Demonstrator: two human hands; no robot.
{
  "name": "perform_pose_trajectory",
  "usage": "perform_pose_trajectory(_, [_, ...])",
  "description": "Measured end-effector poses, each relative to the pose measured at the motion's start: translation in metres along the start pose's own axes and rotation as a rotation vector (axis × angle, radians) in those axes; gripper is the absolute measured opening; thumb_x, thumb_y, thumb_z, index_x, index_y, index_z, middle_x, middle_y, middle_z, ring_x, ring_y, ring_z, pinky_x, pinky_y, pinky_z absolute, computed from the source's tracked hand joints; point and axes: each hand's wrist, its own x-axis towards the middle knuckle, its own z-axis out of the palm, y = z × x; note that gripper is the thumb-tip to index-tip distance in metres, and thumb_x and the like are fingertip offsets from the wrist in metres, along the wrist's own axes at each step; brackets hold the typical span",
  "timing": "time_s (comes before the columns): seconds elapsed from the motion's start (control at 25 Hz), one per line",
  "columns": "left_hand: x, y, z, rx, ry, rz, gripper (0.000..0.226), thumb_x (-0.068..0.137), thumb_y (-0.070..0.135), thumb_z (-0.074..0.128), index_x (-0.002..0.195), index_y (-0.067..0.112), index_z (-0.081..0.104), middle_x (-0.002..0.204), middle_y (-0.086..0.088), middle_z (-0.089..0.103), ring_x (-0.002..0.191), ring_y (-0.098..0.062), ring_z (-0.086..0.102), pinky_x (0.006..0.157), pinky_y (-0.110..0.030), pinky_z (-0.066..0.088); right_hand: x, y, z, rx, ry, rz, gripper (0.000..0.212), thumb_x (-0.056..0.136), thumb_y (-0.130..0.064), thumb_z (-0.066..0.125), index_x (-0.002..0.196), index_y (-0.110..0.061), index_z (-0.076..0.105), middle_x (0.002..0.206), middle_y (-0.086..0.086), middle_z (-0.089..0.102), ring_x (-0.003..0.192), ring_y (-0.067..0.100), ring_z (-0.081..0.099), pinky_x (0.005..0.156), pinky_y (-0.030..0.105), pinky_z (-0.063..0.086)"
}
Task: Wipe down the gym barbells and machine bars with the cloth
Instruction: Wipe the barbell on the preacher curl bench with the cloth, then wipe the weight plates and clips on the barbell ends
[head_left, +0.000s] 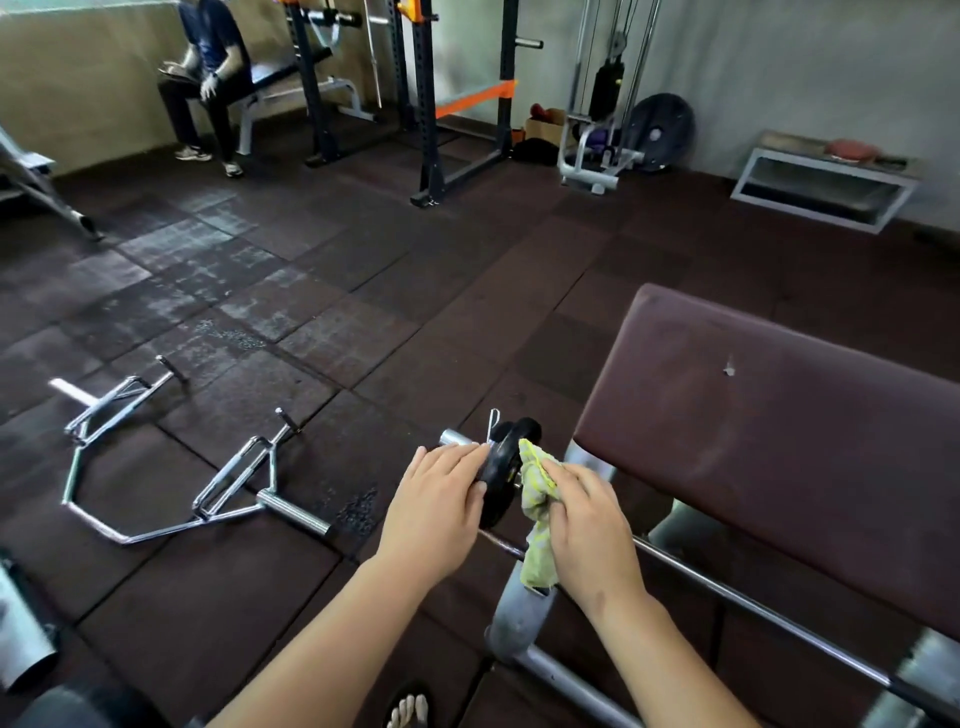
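Observation:
A barbell (727, 587) lies across the rack of a preacher bench, with a small black weight plate (506, 467) and a spring clip near its left end. My left hand (436, 509) rests on the bar's sleeve end, thumb against the plate. My right hand (587, 525) grips a yellow-green cloth (537, 493) wrapped on the bar just right of the plate; the cloth's tail hangs below.
The brown bench pad (779, 441) fills the right. A chrome hex bar (171, 467) lies on the rubber floor at left. Farther back stand a squat rack (431, 104), a cable machine (608, 104) and a seated person (208, 78) on a bench.

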Motion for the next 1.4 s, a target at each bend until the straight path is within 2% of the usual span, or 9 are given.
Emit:
perform_pose_trajectory(0.16, [0.022, -0.038, -0.005, -0.009, -0.035, 0.029, 0.047, 0.096, 0.036, 0.036, 0.140, 0.028, 0.050, 0.139, 0.014, 0.054, 0.134, -0.012, 0.044, 0.119, -0.043, 0.029, 0.029, -0.021, 0.025, -0.025, -0.030, 0.036, 0.053, 0.094, -0.002, 0.051, 0.140, -0.028, 0.057, 0.128, -0.009, 0.058, 0.117, 0.015, 0.050, 0.101, 0.030, 0.045])
perform_pose_trajectory(0.52, [0.114, -0.120, -0.005, -0.029, -0.155, 0.116, 0.047, 0.095, 0.028, 0.052, 0.142, 0.025, 0.050, 0.141, 0.012, 0.054, 0.136, -0.014, 0.043, 0.120, -0.041, 0.026, 0.116, -0.048, 0.084, -0.057, -0.046, 0.172, 0.052, 0.097, -0.003, 0.050, 0.142, -0.027, 0.055, 0.130, -0.008, 0.057, 0.114, 0.021, 0.051, 0.099, 0.036, 0.046])
perform_pose_trajectory(0.72, [0.143, -0.145, 0.005, -0.031, -0.201, 0.099, 0.047, 0.096, 0.028, 0.053, 0.143, 0.025, 0.049, 0.141, 0.012, 0.053, 0.136, -0.013, 0.043, 0.121, -0.040, 0.025, 0.146, -0.046, 0.105, -0.039, -0.109, 0.222, 0.053, 0.099, -0.003, 0.045, 0.145, -0.026, 0.053, 0.134, -0.009, 0.054, 0.117, 0.015, 0.045, 0.096, 0.020, 0.033])
perform_pose_trajectory(1.0, [0.169, -0.171, 0.012, -0.037, -0.219, 0.094, 0.047, 0.099, 0.032, 0.047, 0.144, 0.023, 0.047, 0.143, 0.011, 0.051, 0.135, -0.014, 0.043, 0.120, -0.037, 0.025, 0.169, -0.028, 0.127, -0.015, -0.140, 0.268, 0.050, 0.101, -0.006, 0.044, 0.145, -0.029, 0.053, 0.131, -0.013, 0.054, 0.111, 0.009, 0.040, 0.093, 0.019, 0.030])
perform_pose_trajectory(1.16, [0.185, -0.183, 0.023, -0.055, -0.281, 0.133, 0.047, 0.099, 0.032, 0.047, 0.146, 0.024, 0.046, 0.143, 0.011, 0.051, 0.137, -0.013, 0.042, 0.121, -0.034, 0.022, 0.170, -0.019, 0.142, -0.019, -0.142, 0.330, 0.052, 0.101, -0.005, 0.045, 0.145, -0.029, 0.052, 0.132, -0.010, 0.054, 0.115, 0.014, 0.045, 0.094, 0.021, 0.031])
perform_pose_trajectory(1.28, [0.202, -0.195, 0.035, -0.064, -0.343, 0.208, 0.048, 0.099, 0.031, 0.047, 0.146, 0.024, 0.045, 0.144, 0.011, 0.051, 0.138, -0.013, 0.042, 0.121, -0.033, 0.020, 0.168, -0.016, 0.156, -0.027, -0.080, 0.405, 0.055, 0.097, -0.001, 0.048, 0.145, -0.028, 0.054, 0.128, -0.009, 0.055, 0.114, 0.018, 0.049, 0.095, 0.023, 0.035])
perform_pose_trajectory(1.4, [0.220, -0.213, 0.047, -0.098, -0.418, 0.316, 0.048, 0.099, 0.029, 0.048, 0.146, 0.024, 0.045, 0.146, 0.010, 0.050, 0.139, -0.013, 0.040, 0.121, -0.032, 0.018, 0.167, -0.016, 0.177, -0.050, 0.002, 0.501, 0.054, 0.095, -0.001, 0.051, 0.144, -0.025, 0.055, 0.129, -0.006, 0.057, 0.113, 0.022, 0.052, 0.100, 0.033, 0.045])
